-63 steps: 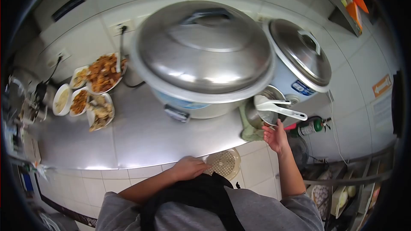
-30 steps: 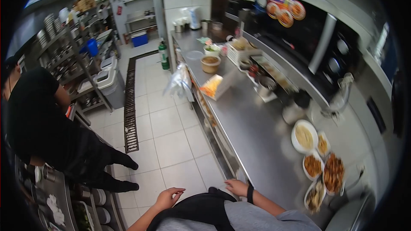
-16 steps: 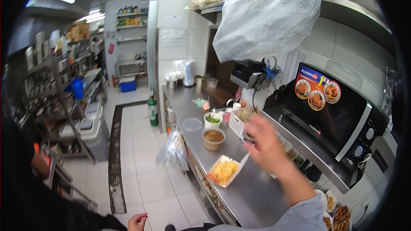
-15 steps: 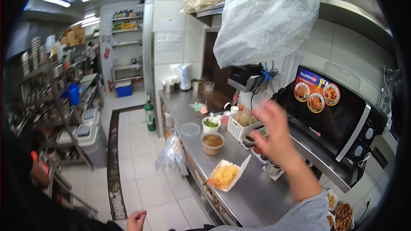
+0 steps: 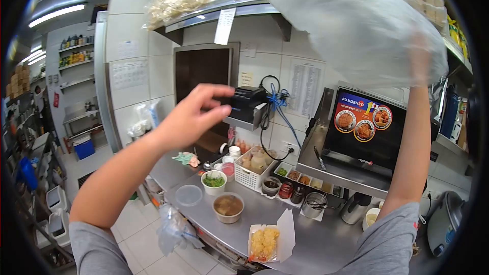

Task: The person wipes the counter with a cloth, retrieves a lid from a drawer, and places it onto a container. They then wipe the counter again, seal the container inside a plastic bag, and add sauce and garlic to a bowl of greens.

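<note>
My left hand [image 5: 201, 112] is raised in front of the dark wall opening, thumb and fingers apart, near a black device [image 5: 248, 103] with cables. My right hand [image 5: 418, 53] reaches up to a large translucent plastic bag [image 5: 351, 25] hanging from the shelf; its fingers are blurred and partly hidden by the plastic. Below, on the steel counter [image 5: 310, 231], stand an open white box with fried yellow food [image 5: 264, 243], a tub of brown soup [image 5: 228, 207], a cup of chopped greens [image 5: 214, 181] and a clear round lid [image 5: 188, 195].
A microwave [image 5: 364, 132] sits on a raised steel shelf at the right. Behind the tubs are a white basket [image 5: 249, 177], sauce jars [image 5: 286, 190] and a metal pot [image 5: 314, 204]. A rice cooker [image 5: 447, 224] stands far right. A plastic bag [image 5: 175, 229] hangs at the counter's edge.
The view has turned right. My left hand has risen from low down to the front of the black device. My right hand has moved up from over the counter to the hanging bag.
</note>
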`<action>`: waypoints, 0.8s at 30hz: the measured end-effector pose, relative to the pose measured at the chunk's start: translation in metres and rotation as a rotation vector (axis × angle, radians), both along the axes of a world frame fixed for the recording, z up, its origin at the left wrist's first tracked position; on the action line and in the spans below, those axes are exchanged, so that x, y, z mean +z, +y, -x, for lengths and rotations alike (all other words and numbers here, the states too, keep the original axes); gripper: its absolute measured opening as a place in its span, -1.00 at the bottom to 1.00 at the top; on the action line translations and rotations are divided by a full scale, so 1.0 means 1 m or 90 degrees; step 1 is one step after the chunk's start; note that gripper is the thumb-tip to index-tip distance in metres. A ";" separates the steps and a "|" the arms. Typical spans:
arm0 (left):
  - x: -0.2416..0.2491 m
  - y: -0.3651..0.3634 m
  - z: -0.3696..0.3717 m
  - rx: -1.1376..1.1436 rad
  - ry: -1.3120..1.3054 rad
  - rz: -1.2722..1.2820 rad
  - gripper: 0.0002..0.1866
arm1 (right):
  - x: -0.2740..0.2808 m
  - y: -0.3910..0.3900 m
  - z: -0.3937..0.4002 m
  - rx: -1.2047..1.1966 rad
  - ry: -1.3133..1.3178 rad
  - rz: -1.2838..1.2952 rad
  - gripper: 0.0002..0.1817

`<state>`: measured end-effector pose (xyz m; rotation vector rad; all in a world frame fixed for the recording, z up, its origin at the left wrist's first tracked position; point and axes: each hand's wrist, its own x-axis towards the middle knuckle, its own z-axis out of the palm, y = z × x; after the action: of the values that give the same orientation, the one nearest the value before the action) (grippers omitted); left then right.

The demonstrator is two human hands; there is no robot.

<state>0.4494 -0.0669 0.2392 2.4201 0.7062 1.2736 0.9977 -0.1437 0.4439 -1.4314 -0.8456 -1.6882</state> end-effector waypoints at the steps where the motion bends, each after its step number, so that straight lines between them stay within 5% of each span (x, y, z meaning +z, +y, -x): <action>1: 0.015 0.013 -0.012 0.024 0.013 -0.012 -0.55 | -0.008 0.042 -0.089 0.513 -0.111 -0.119 -0.62; 3: 0.038 0.067 -0.037 -0.031 -0.032 0.046 -0.49 | -0.058 0.072 -0.073 0.770 0.205 -0.059 -0.64; 4: 0.045 0.091 -0.056 -0.054 -0.056 0.073 -0.44 | -0.081 0.090 -0.077 0.953 0.353 0.175 -0.52; 5: 0.054 0.109 -0.079 -0.055 -0.095 0.107 -0.38 | -0.105 0.123 -0.058 1.126 0.315 0.232 -0.52; 6: 0.070 0.123 -0.101 -0.056 -0.137 0.130 -0.32 | -0.110 0.115 0.015 0.952 0.509 0.272 -0.52; 7: 0.087 0.134 -0.120 -0.082 -0.124 0.116 -0.17 | -0.118 0.127 0.072 1.000 0.465 0.353 -0.49; 8: 0.101 0.145 -0.139 -0.109 -0.111 0.108 -0.01 | -0.117 0.142 0.083 1.323 0.582 0.669 -0.47; 9: 0.112 0.155 -0.158 -0.129 -0.106 0.112 -0.01 | -0.123 0.136 0.154 1.201 0.619 0.501 -0.47; 11: 0.135 0.170 -0.195 -0.452 -0.034 0.188 -0.11 | -0.114 0.142 0.215 0.967 0.521 0.675 -0.56; 12: 0.145 0.175 -0.207 -0.476 -0.027 0.188 -0.11 | -0.108 0.146 0.230 0.789 0.471 0.751 -0.62; 13: 0.154 0.176 -0.215 -0.488 -0.040 0.187 -0.22 | -0.115 0.153 0.229 0.773 0.484 0.736 -0.62; 14: 0.160 0.178 -0.220 -0.499 -0.052 0.186 -0.33 | -0.128 0.161 0.226 0.945 0.555 0.620 -0.66; 15: 0.166 0.171 -0.213 -0.389 -0.075 0.133 -0.50 | -0.137 0.165 0.223 1.110 0.614 0.485 -0.70; 16: 0.177 0.185 -0.208 -0.287 0.022 -0.031 -0.46 | -0.138 0.159 0.216 1.097 0.619 0.470 -0.70; 19: 0.231 0.222 -0.185 0.314 0.214 -0.375 -0.50 | -0.142 0.119 0.182 0.906 0.691 0.484 -0.68; 21: 0.272 0.248 -0.167 0.525 0.059 -0.579 -0.67 | -0.156 0.092 0.169 0.849 0.708 0.442 -0.66; 22: 0.298 0.258 -0.162 0.555 -0.030 -0.655 -0.66 | -0.163 0.078 0.167 0.817 0.710 0.430 -0.66; 24: 0.346 0.297 -0.170 0.858 -0.006 -0.741 -0.32 | -0.180 0.046 0.171 0.778 0.722 0.406 -0.65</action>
<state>0.6189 0.2300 0.5856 2.5440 2.3314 2.7426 0.8263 -0.0974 0.2636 -1.4067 -1.1684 0.3604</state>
